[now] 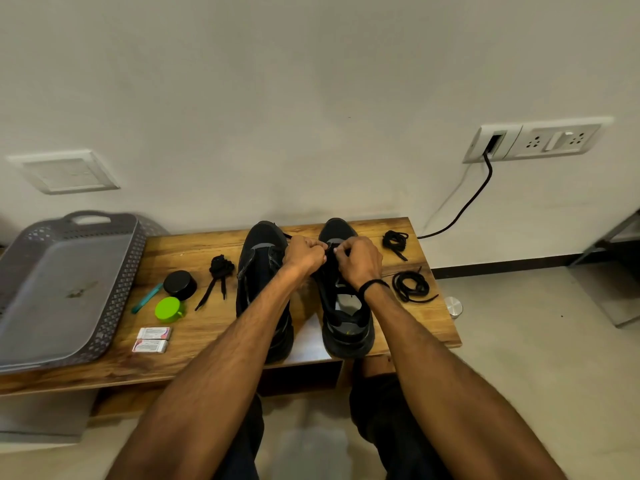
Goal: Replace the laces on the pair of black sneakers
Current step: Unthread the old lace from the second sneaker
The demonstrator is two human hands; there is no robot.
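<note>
Two hands meet over the far end of one shoe. The left hand (304,255) and the right hand (357,263) both have their fingers curled in. They seem to pinch a black lace (330,249) between them, though it is thin and dark and hard to see well. They work on the right sneaker (346,320), close to its toe. This shoe lies long ways, with its toe by the wall and its heel near the person, so the row of holes runs from the hands back toward the person. The next pull should likely come that way, hole by hole, toward the open top of the shoe. The right hand sits right above its shoe. The left hand has to reach across the left sneaker (261,271), which stands just beside and points the same way. The left arm covers part of that shoe, so one cannot tell how much lace it has. Both shoes stand on the wooden bench (194,247). On the person's left, a bunched lace (219,271) lies near the left sneaker. On the right lie a far coiled lace (395,241) by the wall and a near coiled lace (412,288), both close to the right hand. Farther left are a black round tin (179,285), a green lid (168,309), two small packets (152,339) and a grey tray (52,265).
</note>
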